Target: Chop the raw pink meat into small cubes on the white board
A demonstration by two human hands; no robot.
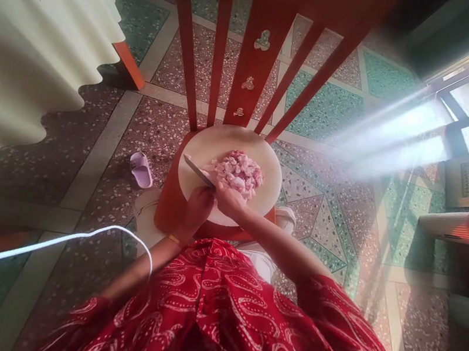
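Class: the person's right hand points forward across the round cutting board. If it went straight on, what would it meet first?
Probably the pile of chopped pink meat, lying just beyond the right hand; depth is unclear.

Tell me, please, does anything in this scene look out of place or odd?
Yes: the round cutting board with chopped meat rests on a red chair seat, not a counter, and a lone slipper lies on the floor beside it.

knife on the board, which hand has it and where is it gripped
The left hand holds the knife by its handle; the right hand rests by the chopped meat, holding nothing visible.
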